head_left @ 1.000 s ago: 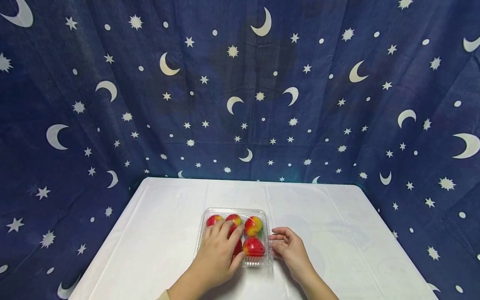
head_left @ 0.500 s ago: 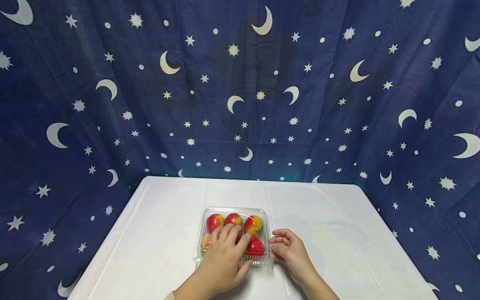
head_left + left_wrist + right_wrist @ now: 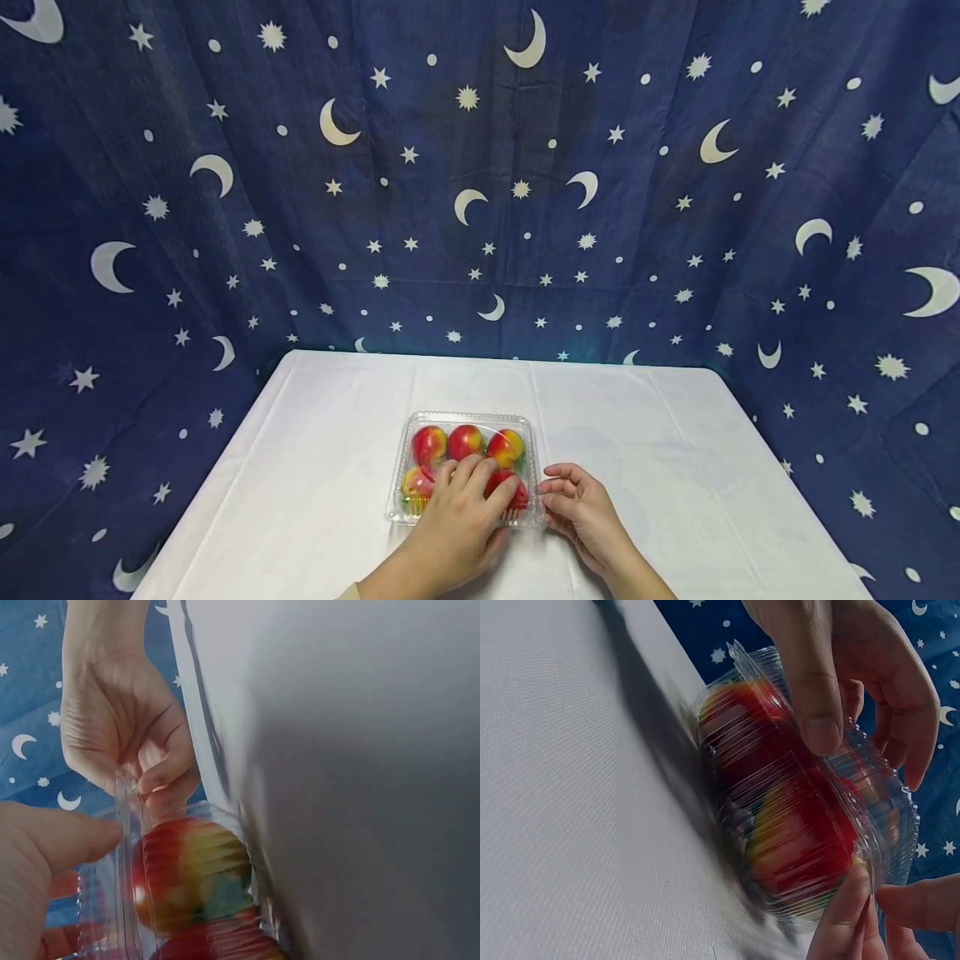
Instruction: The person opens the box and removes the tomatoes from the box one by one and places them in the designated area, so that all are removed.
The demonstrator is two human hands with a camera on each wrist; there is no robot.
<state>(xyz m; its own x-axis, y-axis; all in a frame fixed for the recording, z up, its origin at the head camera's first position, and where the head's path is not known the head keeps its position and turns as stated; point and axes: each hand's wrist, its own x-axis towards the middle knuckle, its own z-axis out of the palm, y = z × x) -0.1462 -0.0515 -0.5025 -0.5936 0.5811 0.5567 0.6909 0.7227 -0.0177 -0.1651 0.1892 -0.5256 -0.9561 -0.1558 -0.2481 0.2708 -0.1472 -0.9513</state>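
A clear plastic clamshell container (image 3: 468, 416) with several red-and-yellow fruits (image 3: 466, 442) inside sits on the white table, its lid lying over the base. My left hand (image 3: 459, 517) rests on the near middle of the lid, fingers spread and slightly bent. In the right wrist view, the left thumb (image 3: 823, 724) lies along the near rim. At the container's right side is my right hand (image 3: 588, 517), its thumb and fingers pinching the rim near the front corner, as the right wrist view shows. The left hand covers part of the near row of fruits.
White cloth covers the table (image 3: 322, 433), with its far edge against a dark blue curtain (image 3: 420, 217) patterned with moons and stars. The curtain also hangs along both sides.
My left hand has slid right and slightly toward the near edge across the lid, uncovering the fruits at left. The right hand stays at the right rim, almost still.
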